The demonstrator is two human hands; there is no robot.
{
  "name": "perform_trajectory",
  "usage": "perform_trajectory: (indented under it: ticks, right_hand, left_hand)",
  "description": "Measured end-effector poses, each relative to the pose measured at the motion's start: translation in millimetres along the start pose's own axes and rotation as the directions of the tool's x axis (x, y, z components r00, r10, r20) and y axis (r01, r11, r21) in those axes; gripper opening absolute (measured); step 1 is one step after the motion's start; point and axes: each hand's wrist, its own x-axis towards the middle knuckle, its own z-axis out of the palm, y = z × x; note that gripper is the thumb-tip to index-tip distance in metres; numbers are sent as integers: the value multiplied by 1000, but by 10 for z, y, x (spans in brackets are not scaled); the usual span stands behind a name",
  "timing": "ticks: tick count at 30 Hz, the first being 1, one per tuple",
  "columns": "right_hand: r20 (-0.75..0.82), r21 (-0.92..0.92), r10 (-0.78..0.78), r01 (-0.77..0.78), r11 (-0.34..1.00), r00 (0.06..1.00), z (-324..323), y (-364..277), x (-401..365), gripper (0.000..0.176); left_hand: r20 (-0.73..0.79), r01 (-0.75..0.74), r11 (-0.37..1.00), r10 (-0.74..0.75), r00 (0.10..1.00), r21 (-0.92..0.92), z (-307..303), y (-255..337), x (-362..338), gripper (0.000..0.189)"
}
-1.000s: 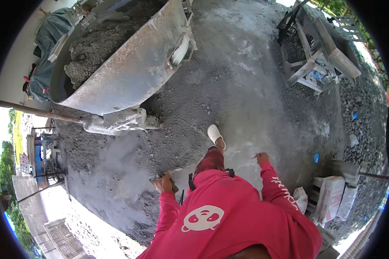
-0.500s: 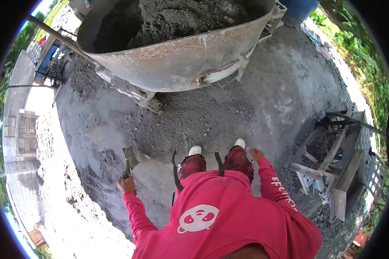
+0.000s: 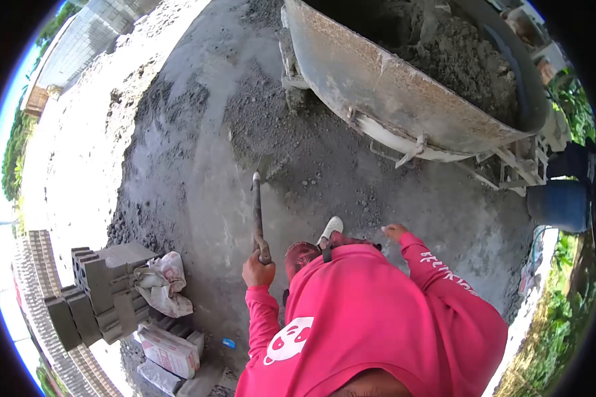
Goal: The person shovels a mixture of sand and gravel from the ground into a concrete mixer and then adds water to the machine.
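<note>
My left hand (image 3: 259, 270) is closed around the handle of a shovel (image 3: 257, 212). The handle points forward, away from my body, and the grey blade, hard to make out, is low against the gravelly ground. My right hand (image 3: 396, 231) hangs out in front of my right side, apart from any tool, fingers loosely extended; a small pale spot shows at the fingertips. Ahead and to the right stands a large rusty metal mixing tub (image 3: 404, 86) on a frame. Grey, crumbly mortar mix (image 3: 470, 73) is heaped inside it.
Stacked concrete blocks (image 3: 99, 284), a crumpled white sack (image 3: 165, 281) and a printed bag (image 3: 169, 347) sit at the left. A blue drum (image 3: 557, 204) stands on the right beyond the tub. Loose gravel (image 3: 265, 119) covers part of the concrete floor (image 3: 212, 192).
My body and view have turned left, so the tub now appears farther right and the block stack has come into view. The shovel stays in my left hand, now pointing forward.
</note>
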Motion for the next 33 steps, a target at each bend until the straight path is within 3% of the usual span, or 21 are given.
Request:
perform_trajectory:
  ticks: [3, 5, 7, 9, 13, 16, 18, 21, 22, 23, 24, 26, 27, 28, 29, 30, 31, 33]
  right_hand:
    - [171, -158, -3, 31, 987, 985, -449, 21, 87, 45]
    - [181, -240, -5, 49, 969, 983, -571, -22, 254, 43]
    - [129, -231, -122, 150, 961, 984, -641, -228, 309, 40]
    - [143, -239, -152, 183, 954, 978, -627, -536, 277, 40]
    - [318, -285, -424, 512, 811, 848, -317, -990, 101, 40]
    - [513, -213, -455, 622, 754, 728, 33, -1041, -126, 44]
    - [692, -245, -355, 668, 703, 628, 182, -894, -260, 47]
    - [783, -279, -233, 661, 697, 577, 235, -310, -384, 53]
    - [786, -221, -99, 426, 877, 611, 245, -151, -439, 55]
    - [791, -160, 33, 154, 975, 611, 248, -43, -448, 59]
    - [791, -176, 51, 146, 974, 609, 155, 63, -500, 59]
    - [868, -100, 238, -315, 944, 437, -76, 325, -695, 57]
    - [850, -79, 236, -330, 941, 470, 41, 588, -631, 38]
    - [850, -93, 245, -325, 941, 466, 169, 847, -513, 38]
    - [807, -43, 261, -388, 921, 531, 257, 1190, -412, 30]
    - [749, 6, 295, -452, 892, 593, 262, 1619, -362, 23]
    - [708, -119, 366, -410, 904, 603, 211, 2044, -366, 19]
    - [637, -241, 430, -365, 899, 640, 197, 2977, -354, 22]
  left_hand:
    - [-25, 90, 991, -93, 995, -95, 354, 277, -458, 23]
    - [-106, 142, 972, -164, 981, -187, 729, 371, -677, 20]
    - [-141, 203, 940, -248, 959, -275, 966, 524, -1010, 18]
    - [-194, 159, 904, -252, 948, -396, 954, 897, -1449, 12]
    - [-99, 254, 900, -307, 947, -354, 1042, 1490, -2481, 17]
    - [-144, 334, 860, -414, 899, -385, 1622, 1741, -2888, 11]
    - [-169, 336, 856, -427, 888, -394, 1980, 1985, -2957, 12]
    - [-219, 374, 796, -519, 826, -476, 2342, 2559, -3071, 13]
    - [-260, 364, 787, -536, 803, -498, 2315, 2788, -3130, 14]
    - [-308, 340, 782, -545, 780, -523, 2277, 2943, -3155, 15]
    - [-313, 294, 732, -568, 761, -615, 2315, 3104, -3349, 16]
    - [-263, 270, 591, -660, 703, -760, 2447, 3536, -4013, 15]
    - [-122, 288, 398, -744, 657, -871, 2570, 3731, -4364, 14]
    - [-35, 282, 244, -810, 586, -928, 2806, 3907, -4744, 13]
    - [128, 217, -23, -865, 485, -976, 3057, 4071, -5099, 12]
    - [182, 30, -184, -915, 360, -983, 3211, 4225, -5257, 13]
    - [262, -173, -307, -935, 241, -936, 3353, 4333, -5396, 15]
    - [422, -60, -420, -905, -48, -906, 3910, 4451, -5831, 17]
